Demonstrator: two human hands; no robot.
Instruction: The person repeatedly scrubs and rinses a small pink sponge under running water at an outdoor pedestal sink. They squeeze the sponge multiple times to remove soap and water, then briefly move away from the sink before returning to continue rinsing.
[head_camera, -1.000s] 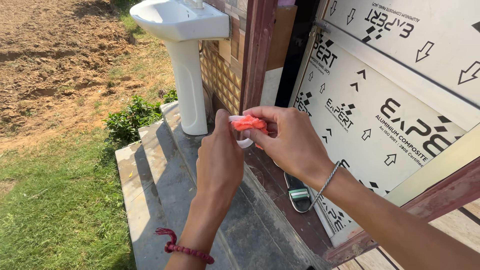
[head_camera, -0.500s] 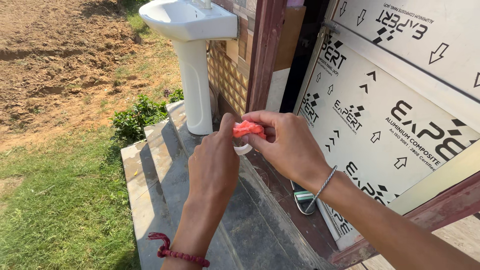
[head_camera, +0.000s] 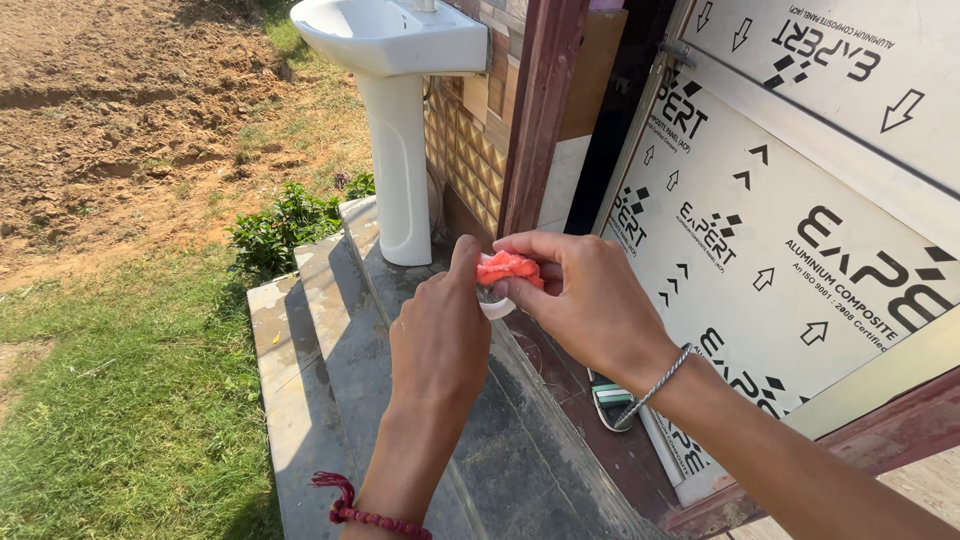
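My right hand (head_camera: 585, 300) pinches a small crumpled red-orange lump (head_camera: 508, 268) between thumb and fingers; a silver bangle circles that wrist. My left hand (head_camera: 440, 340), with a red thread band on its wrist, meets it from the left, its thumb raised against the lump. A small white ring-shaped piece (head_camera: 497, 306) shows just below the lump, between the two hands; which hand grips it I cannot tell. Both hands hover above grey concrete steps (head_camera: 330, 340).
A white pedestal washbasin (head_camera: 395, 60) stands at the back against a tiled wall. A white panel door (head_camera: 800, 200) with protective film opens on the right, beside a dark red door frame (head_camera: 535, 110). Grass, a small bush (head_camera: 280, 225) and bare soil lie to the left.
My hands stay together on the red-orange lump with little shift. The view has drifted slightly, so the washbasin and door sit a bit further right.
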